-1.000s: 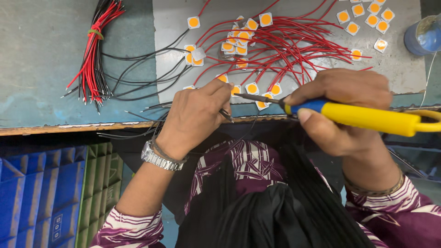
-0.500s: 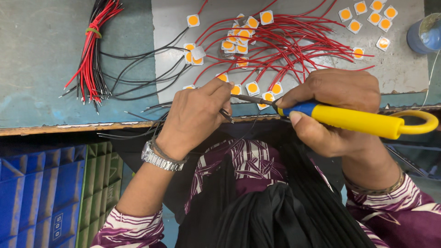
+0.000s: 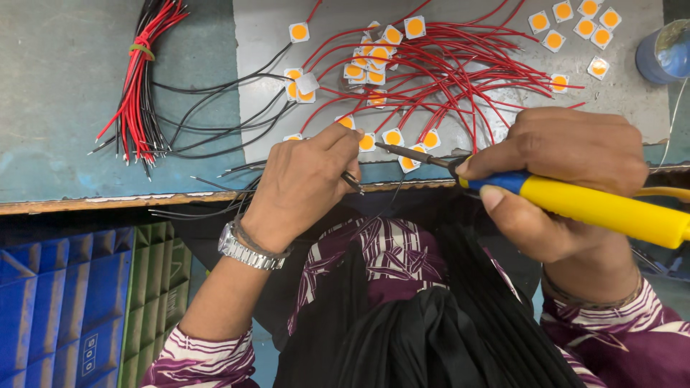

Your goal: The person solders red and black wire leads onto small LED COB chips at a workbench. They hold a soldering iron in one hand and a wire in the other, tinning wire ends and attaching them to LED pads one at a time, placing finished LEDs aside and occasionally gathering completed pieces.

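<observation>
Right now the right hand (image 3: 568,154) grips the iron (image 3: 575,205), tip pointing left at the chip (image 3: 410,162); left hand (image 3: 302,183) pinches a wire (image 3: 352,181) alongside.

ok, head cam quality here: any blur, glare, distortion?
Head view: even, soft light, no hard glare; soldering iron and right hand sharp, left hand too; small square chips legible; bench edge bows slightly, wide-angle distortion; dark clothing below loses detail.
</observation>
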